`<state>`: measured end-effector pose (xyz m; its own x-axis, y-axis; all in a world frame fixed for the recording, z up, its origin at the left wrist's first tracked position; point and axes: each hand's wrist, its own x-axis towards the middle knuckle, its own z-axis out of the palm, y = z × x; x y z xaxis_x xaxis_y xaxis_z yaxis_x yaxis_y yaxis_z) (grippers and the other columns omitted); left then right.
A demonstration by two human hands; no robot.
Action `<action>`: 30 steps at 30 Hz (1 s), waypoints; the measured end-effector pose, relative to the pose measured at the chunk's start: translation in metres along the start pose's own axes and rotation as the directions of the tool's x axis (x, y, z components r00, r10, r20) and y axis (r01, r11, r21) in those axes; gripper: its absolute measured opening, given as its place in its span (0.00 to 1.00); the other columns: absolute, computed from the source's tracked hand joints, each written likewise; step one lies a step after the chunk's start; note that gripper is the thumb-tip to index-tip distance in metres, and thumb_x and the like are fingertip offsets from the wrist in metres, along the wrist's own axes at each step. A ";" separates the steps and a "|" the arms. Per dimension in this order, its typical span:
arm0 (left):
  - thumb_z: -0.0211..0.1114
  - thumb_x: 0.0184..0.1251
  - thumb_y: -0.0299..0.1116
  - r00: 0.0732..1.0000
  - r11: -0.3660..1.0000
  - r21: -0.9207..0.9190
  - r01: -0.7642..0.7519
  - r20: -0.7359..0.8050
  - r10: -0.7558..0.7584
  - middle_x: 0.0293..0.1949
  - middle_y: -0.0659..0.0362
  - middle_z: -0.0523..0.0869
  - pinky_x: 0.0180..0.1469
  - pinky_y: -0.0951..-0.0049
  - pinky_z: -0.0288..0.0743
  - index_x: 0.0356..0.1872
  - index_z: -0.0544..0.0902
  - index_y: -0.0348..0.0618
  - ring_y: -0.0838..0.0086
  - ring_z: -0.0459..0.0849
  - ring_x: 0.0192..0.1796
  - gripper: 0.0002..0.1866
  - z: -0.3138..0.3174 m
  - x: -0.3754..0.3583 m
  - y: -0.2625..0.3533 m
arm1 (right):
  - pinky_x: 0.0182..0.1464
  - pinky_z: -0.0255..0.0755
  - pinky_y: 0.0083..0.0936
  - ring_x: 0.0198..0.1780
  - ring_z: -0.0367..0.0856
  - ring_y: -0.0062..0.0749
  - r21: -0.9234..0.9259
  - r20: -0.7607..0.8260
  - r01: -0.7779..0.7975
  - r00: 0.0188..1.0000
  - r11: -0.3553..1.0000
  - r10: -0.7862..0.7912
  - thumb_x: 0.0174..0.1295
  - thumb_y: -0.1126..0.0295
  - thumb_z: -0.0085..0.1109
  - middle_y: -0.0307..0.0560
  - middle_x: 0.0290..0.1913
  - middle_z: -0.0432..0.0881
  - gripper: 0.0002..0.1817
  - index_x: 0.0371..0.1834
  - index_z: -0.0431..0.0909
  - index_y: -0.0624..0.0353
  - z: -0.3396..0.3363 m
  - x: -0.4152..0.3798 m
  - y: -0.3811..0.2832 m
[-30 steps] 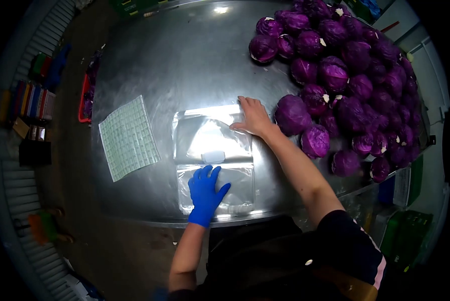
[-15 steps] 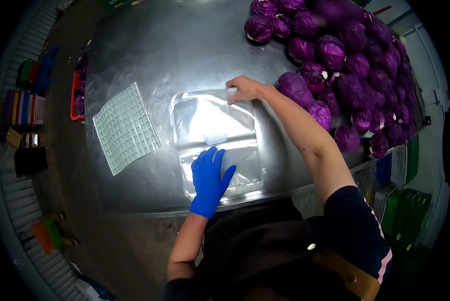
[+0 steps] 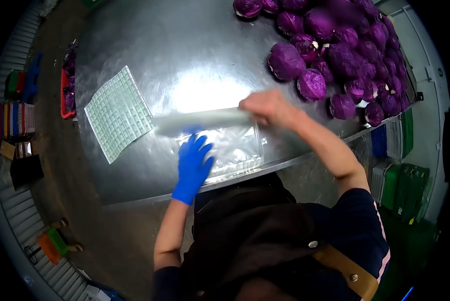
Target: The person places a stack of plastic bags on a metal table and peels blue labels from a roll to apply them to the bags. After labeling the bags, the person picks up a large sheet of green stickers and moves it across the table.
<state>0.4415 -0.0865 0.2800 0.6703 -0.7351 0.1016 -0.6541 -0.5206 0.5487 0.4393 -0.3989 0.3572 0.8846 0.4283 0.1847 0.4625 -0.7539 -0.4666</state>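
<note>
Right hand (image 3: 267,106) pinches a lifted plastic bag (image 3: 205,120), seemingly one; gloved left hand (image 3: 192,163) lies flat on the stack (image 3: 235,150). A clinging sheet could drag more up.

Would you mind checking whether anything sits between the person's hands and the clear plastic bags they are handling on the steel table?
Nothing visible does. The right hand already grips the lifted bag, and the gloved left hand rests flat on the bag stack. The label sheet and red cabbages lie off to the sides.
</note>
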 end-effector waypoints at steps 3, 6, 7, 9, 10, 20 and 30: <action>0.60 0.66 0.34 0.919 0.911 -0.128 0.391 -0.006 -0.395 0.56 0.50 0.79 0.60 0.61 0.69 0.52 0.80 0.42 0.53 0.76 0.57 0.15 -0.005 -0.065 -0.033 | 0.40 0.78 0.24 0.42 0.83 0.31 -0.145 -0.123 0.166 0.975 0.975 -0.185 0.50 0.73 0.57 0.39 0.42 0.82 0.09 0.36 0.76 0.52 0.052 -0.057 -0.035; 0.57 0.67 0.29 0.854 0.843 -0.315 0.436 -0.151 -0.499 0.56 0.50 0.79 0.60 0.61 0.70 0.53 0.80 0.40 0.56 0.78 0.57 0.15 -0.032 -0.104 -0.072 | 0.47 0.77 0.24 0.50 0.80 0.28 -0.171 0.067 0.144 0.989 0.975 -0.134 0.51 0.72 0.56 0.37 0.47 0.80 0.09 0.37 0.76 0.52 0.097 -0.095 -0.051; 0.57 0.66 0.29 0.852 0.849 -0.327 0.414 -0.188 -0.488 0.57 0.49 0.78 0.61 0.61 0.69 0.54 0.80 0.41 0.56 0.76 0.59 0.16 -0.038 -0.099 -0.065 | 0.46 0.77 0.22 0.51 0.79 0.29 -0.178 -0.026 0.127 0.991 0.976 -0.134 0.47 0.71 0.59 0.37 0.46 0.79 0.11 0.35 0.73 0.52 0.111 -0.099 -0.048; 0.58 0.66 0.29 0.843 0.865 -0.347 0.363 -0.273 -0.463 0.59 0.48 0.76 0.64 0.61 0.66 0.56 0.79 0.42 0.56 0.74 0.62 0.17 -0.058 -0.071 -0.050 | 0.47 0.76 0.23 0.52 0.78 0.32 -0.127 -0.017 0.094 0.995 0.987 -0.097 0.47 0.69 0.60 0.38 0.48 0.78 0.12 0.37 0.73 0.53 0.112 -0.099 -0.043; 0.59 0.65 0.31 0.911 0.925 -0.253 0.285 -0.227 -0.343 0.62 0.49 0.74 0.66 0.61 0.64 0.57 0.78 0.44 0.56 0.71 0.65 0.19 -0.069 -0.049 -0.031 | 0.48 0.76 0.24 0.53 0.78 0.33 -0.101 -0.010 0.076 0.997 0.992 -0.077 0.47 0.68 0.60 0.39 0.49 0.78 0.13 0.37 0.73 0.53 0.108 -0.097 -0.045; 0.65 0.55 0.58 0.943 0.970 0.225 -0.088 0.332 0.008 0.76 0.48 0.46 0.70 0.35 0.31 0.73 0.58 0.56 0.47 0.39 0.77 0.45 0.014 0.000 0.000 | 0.70 0.53 0.43 0.70 0.60 0.44 -0.168 -0.028 -0.204 0.979 0.965 0.202 0.60 0.49 0.58 0.50 0.67 0.66 0.30 0.61 0.69 0.53 0.091 -0.054 -0.065; 0.61 0.60 0.58 0.992 1.000 -0.005 0.011 0.129 -0.010 0.74 0.49 0.53 0.72 0.42 0.34 0.70 0.63 0.53 0.50 0.46 0.76 0.39 0.004 -0.014 -0.001 | 0.71 0.49 0.50 0.71 0.58 0.49 -0.109 0.014 -0.297 0.954 0.949 0.300 0.60 0.55 0.60 0.53 0.65 0.67 0.30 0.63 0.66 0.54 0.096 -0.025 -0.064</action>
<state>0.4313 -0.0769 0.2751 0.6261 -0.7797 -0.0117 -0.6449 -0.5262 0.5543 0.3817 -0.3136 0.2996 0.9816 0.1893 0.0239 0.1827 -0.8968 -0.4030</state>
